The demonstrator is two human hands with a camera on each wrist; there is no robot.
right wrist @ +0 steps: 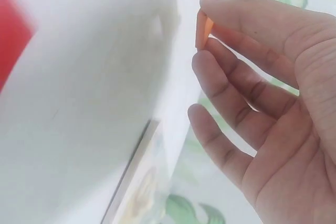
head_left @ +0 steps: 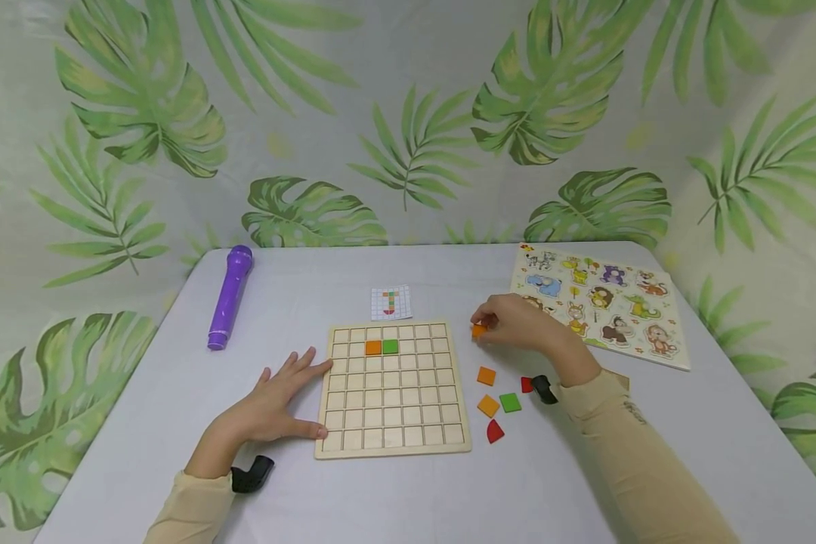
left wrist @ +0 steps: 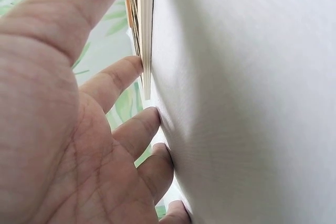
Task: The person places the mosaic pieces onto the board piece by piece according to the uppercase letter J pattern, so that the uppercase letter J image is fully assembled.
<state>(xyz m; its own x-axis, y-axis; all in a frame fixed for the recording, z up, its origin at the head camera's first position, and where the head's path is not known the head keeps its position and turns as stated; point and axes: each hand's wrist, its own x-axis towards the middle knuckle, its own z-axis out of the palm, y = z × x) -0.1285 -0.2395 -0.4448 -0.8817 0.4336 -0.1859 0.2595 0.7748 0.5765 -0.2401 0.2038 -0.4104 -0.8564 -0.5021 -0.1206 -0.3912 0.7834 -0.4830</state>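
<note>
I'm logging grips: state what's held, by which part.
Right hand: a flat orange square tile, pinched by its edges. Left hand: nothing, only touching the pale wooden grid board.

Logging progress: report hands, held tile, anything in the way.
Left hand touching wooden grid board. Right hand pinching orange tile. Nothing visible between tile and board.

Through my feed I see a smooth, matt wooden grid board [head_left: 392, 395], evenly coloured smooth tiles [head_left: 510, 403] at its three o'clock, a paper card [head_left: 401, 299] at twelve, a glossy plastic-looking microphone [head_left: 229, 298] at ten, and matt white cloth [head_left: 285, 287] beneath.
</note>
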